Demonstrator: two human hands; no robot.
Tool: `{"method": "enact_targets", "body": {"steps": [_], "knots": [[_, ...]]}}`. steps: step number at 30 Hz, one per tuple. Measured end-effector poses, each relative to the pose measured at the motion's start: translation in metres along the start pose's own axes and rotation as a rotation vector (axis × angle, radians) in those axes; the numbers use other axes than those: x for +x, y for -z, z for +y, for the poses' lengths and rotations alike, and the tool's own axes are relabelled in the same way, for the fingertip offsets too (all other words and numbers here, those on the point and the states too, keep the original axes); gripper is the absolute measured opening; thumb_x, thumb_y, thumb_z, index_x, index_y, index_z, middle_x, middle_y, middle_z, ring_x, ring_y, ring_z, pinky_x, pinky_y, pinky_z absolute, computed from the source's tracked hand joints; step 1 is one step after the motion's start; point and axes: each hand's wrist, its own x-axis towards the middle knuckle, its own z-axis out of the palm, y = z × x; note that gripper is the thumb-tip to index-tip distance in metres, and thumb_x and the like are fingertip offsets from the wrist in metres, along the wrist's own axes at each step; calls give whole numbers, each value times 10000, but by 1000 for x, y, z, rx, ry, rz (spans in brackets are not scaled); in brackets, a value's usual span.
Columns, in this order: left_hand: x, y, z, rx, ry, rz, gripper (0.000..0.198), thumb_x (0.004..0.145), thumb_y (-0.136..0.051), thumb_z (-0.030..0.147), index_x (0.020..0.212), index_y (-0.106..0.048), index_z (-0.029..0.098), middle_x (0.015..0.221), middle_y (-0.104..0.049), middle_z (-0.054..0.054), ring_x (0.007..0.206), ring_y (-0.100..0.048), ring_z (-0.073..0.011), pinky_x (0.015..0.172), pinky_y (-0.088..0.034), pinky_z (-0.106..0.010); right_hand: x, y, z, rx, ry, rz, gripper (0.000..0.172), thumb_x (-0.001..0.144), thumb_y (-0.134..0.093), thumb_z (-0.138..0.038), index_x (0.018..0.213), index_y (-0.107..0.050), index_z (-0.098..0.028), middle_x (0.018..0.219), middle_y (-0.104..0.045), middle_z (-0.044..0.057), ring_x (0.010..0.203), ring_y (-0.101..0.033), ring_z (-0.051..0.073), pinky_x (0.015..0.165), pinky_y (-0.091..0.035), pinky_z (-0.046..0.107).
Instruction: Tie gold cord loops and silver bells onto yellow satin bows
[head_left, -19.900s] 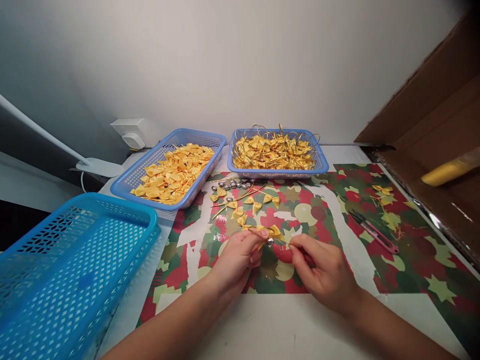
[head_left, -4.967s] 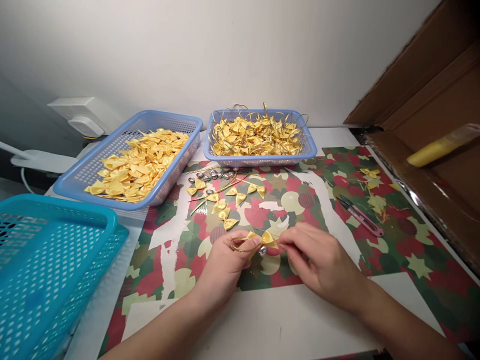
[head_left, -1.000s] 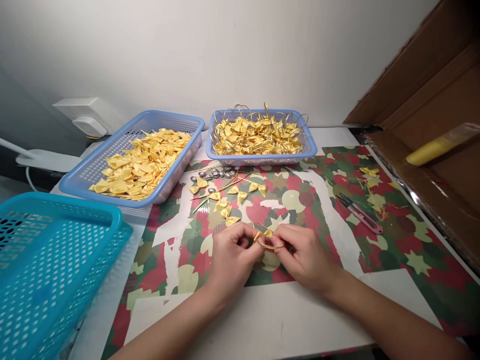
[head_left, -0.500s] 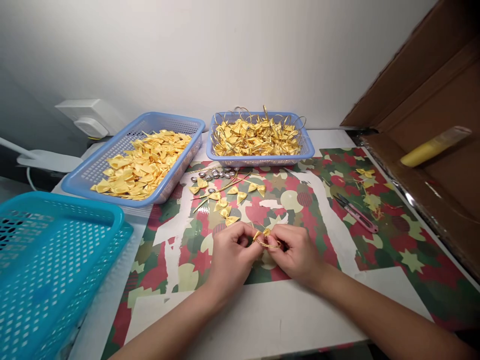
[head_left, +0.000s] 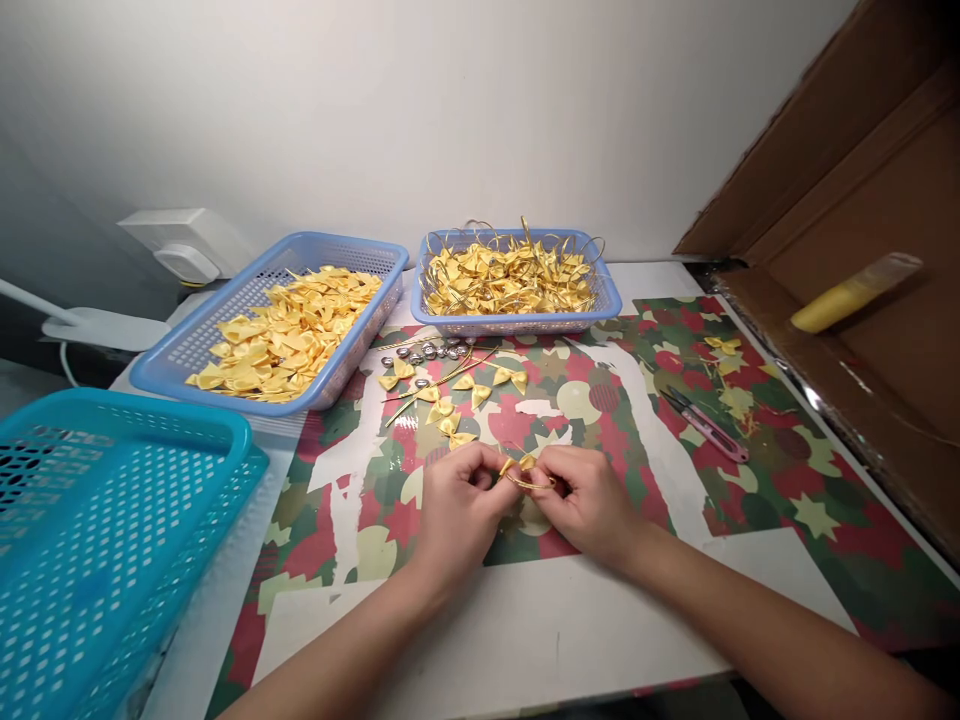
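Observation:
Between my two hands is a yellow ribbon bow (head_left: 528, 462) with a gold cord (head_left: 531, 486) looped at it. My left hand (head_left: 466, 505) pinches the bow's left side and the cord. From the other side my right hand (head_left: 589, 495) is closed on the bow and cord, its fingertips partly hiding them. Just beyond lie several loose yellow bows (head_left: 472, 390), lengths of gold cord (head_left: 442, 375) and a cluster of small silver bells (head_left: 429, 350).
A blue basket (head_left: 300, 408) of yellow bows stands back left; another blue basket (head_left: 517, 325) holds bows with gold cords. A teal basket (head_left: 127, 410) is at left. Pink thread snips (head_left: 709, 428) lie right, near a cardboard box (head_left: 825, 190) with a yellow tube (head_left: 855, 292).
The view has shifted slightly. Both hands stay at the same spot, with the fingers of my right hand moving a little at the bow and cord.

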Motion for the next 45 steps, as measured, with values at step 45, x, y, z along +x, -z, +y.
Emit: {"method": "enact_targets", "body": {"steps": [45], "knots": [[-11, 7, 16, -207, -52, 48, 112, 723, -668, 258, 645, -659, 178, 719, -655, -38, 596, -519, -126, 495, -369, -231, 1, 13, -29, -98, 146, 249, 121, 850, -589, -109, 803, -647, -203, 615, -619, 4, 598, -545, 151, 600, -384, 324]]}}
